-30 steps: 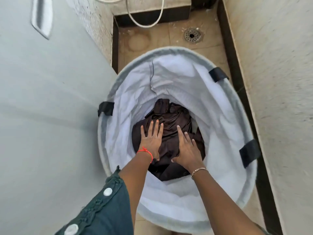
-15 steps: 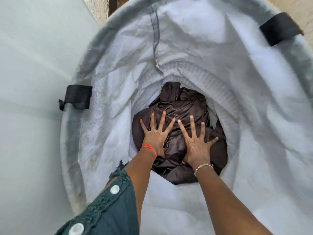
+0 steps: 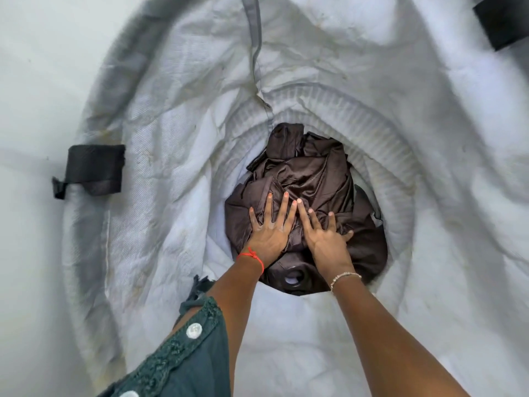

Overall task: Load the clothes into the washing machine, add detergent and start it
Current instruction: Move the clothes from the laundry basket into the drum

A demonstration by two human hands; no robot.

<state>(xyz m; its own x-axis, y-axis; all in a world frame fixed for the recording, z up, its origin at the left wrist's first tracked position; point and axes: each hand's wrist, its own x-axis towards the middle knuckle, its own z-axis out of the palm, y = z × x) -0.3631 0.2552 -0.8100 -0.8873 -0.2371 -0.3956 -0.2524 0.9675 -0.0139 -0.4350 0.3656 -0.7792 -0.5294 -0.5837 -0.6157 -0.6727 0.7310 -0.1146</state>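
A crumpled dark brown shiny cloth (image 3: 312,170) lies at the bottom of a tall white fabric laundry basket (image 3: 160,173). My left hand (image 3: 269,227), with a red thread at the wrist, lies flat on the cloth with fingers spread. Beside it my right hand (image 3: 323,236), with a thin bracelet, also rests flat on the cloth, fingers apart. The fingertips of both hands nearly meet. Neither hand grips the cloth. The washing machine and detergent are not in view.
The basket's grey rim carries black strap loops at the left (image 3: 91,170) and top right (image 3: 503,21). A pale wall or panel (image 3: 34,81) stands close on the left. The basket fills almost the whole view.
The view has come much closer, down into the basket. Both hands have reached deeper and their fingers have drawn closer together on the brown cloth.
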